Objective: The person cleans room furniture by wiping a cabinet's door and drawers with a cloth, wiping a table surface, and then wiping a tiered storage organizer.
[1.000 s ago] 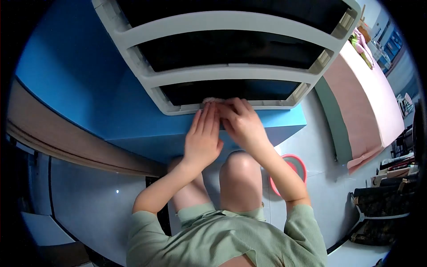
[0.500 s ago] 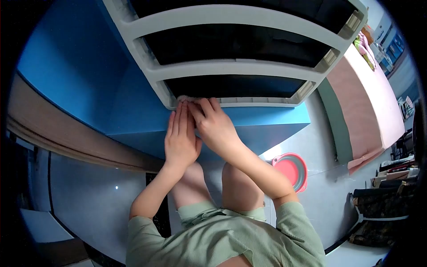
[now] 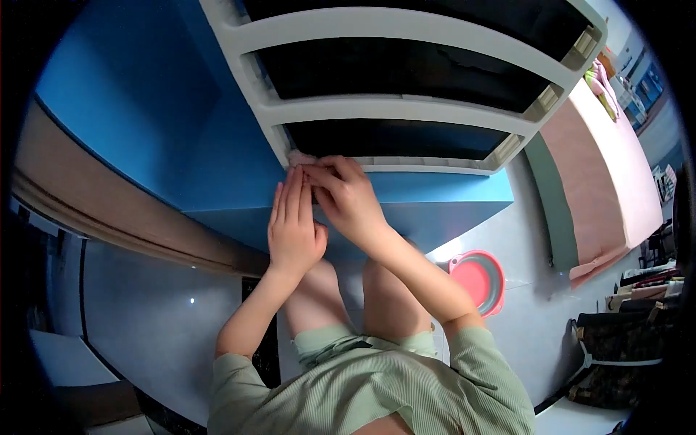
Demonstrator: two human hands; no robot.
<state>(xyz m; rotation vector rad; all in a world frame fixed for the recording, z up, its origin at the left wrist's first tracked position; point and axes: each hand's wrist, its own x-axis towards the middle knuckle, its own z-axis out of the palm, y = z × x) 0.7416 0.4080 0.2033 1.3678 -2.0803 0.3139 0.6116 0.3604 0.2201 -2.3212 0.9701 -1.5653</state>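
Observation:
A small pale pink cloth (image 3: 301,157) is bunched at the lower left corner of a white storage unit (image 3: 406,107) with dark front panels. My right hand (image 3: 349,197) has its fingers bent and closed on the cloth's near edge. Beside it, my left hand (image 3: 295,232) is stretched out with straight fingers, its fingertips against the cloth and the right fingertips. Part of the cloth is hidden under the fingers. The unit stands on a blue surface (image 3: 435,187).
A pink and grey basin (image 3: 478,283) sits on the tiled floor (image 3: 159,304) to the right. Beyond it is a bed with a pink cover (image 3: 609,174). Dark folded things (image 3: 623,341) lie at the far right. A brown curtain-like edge (image 3: 109,196) runs along the left.
The view has shifted slightly, so the unit and basin appear a little further right. More of the cloth shows at the corner, with both hands staying close to it.

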